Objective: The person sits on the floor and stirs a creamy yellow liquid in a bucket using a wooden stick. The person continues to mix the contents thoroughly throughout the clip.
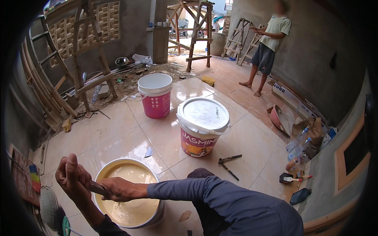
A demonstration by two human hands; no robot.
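Note:
A round bucket (160, 214) of creamy yellow paint (138, 207) stands on the tiles close in front of me, left of the middle. Both hands grip a wooden stick (97, 188) over it. My left hand (74, 177) is closed round the upper end at the bucket's left rim, thumb pointing up. Lower on the stick, above the paint, my right hand (121, 189) is wrapped round it. The stick's lower end is hidden by that hand and the paint. Pale swirls mark the surface below my right hand.
Beyond stand a lidded paint bucket (201, 141) and an uncovered pink bucket (156, 105). Pliers (229, 162) lie to the right, with a paintbrush (289, 179) and plastic bottles (298, 142) along the wall. Wooden trestles (199, 37), rubble and a standing person (271, 39) are farther back.

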